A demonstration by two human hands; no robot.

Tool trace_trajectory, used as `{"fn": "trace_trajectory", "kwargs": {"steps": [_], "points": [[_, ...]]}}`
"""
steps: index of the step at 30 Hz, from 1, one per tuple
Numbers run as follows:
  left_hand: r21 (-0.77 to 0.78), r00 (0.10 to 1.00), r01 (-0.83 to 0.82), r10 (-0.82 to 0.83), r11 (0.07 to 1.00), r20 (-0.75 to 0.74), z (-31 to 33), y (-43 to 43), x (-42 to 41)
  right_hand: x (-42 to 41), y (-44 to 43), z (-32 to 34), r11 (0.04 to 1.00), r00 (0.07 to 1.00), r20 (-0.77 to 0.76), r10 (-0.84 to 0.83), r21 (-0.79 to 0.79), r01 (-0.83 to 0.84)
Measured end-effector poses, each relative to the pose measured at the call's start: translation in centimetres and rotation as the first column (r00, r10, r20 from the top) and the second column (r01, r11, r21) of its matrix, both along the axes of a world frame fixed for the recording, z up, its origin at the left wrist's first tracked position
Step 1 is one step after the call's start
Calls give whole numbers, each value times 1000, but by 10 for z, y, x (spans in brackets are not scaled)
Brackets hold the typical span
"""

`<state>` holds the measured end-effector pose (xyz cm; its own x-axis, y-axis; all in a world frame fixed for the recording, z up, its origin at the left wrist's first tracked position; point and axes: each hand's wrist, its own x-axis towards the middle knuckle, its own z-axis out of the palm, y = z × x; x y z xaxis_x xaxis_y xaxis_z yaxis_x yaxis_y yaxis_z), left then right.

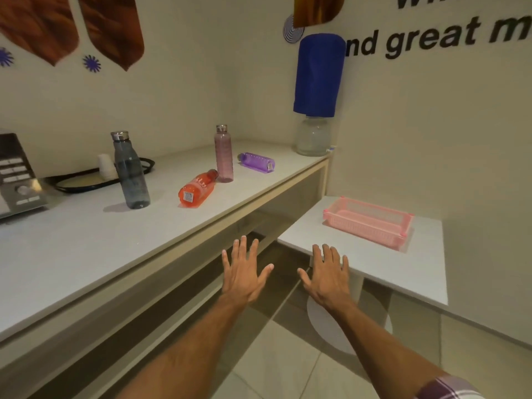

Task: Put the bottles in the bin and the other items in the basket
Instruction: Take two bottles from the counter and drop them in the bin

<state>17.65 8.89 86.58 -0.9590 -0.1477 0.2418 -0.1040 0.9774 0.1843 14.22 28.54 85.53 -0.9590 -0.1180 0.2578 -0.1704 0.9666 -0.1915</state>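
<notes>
On the long grey counter (72, 254) a dark grey bottle (131, 174) and a pale pink bottle (224, 155) stand upright. An orange bottle (197, 189) lies on its side between them, and a purple bottle (257, 162) lies further back. An empty pink basket (368, 221) sits on the lower table (374, 266) at the right. My left hand (244, 272) and my right hand (328, 276) are held out flat with fingers spread, in front of the counter edge, holding nothing. No bin is in view.
A microwave (17, 174) stands at the far left of the counter, with a black-rimmed tray (74, 184) and white cups (106, 166) behind the grey bottle. A water dispenser jar under a blue cover (316, 93) fills the back corner. Tiled floor lies below my arms.
</notes>
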Motion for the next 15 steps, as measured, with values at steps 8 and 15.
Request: {"fn": "trace_trajectory", "kwargs": {"steps": [8, 15], "points": [[12, 991, -119, 120, 993, -62, 31, 8, -138, -169, 0, 16, 990, 990, -6, 138, 6, -137], [26, 970, -204, 206, 979, -128, 58, -2, -229, -282, -17, 52, 968, 966, -76, 248, -10, -250]]}}
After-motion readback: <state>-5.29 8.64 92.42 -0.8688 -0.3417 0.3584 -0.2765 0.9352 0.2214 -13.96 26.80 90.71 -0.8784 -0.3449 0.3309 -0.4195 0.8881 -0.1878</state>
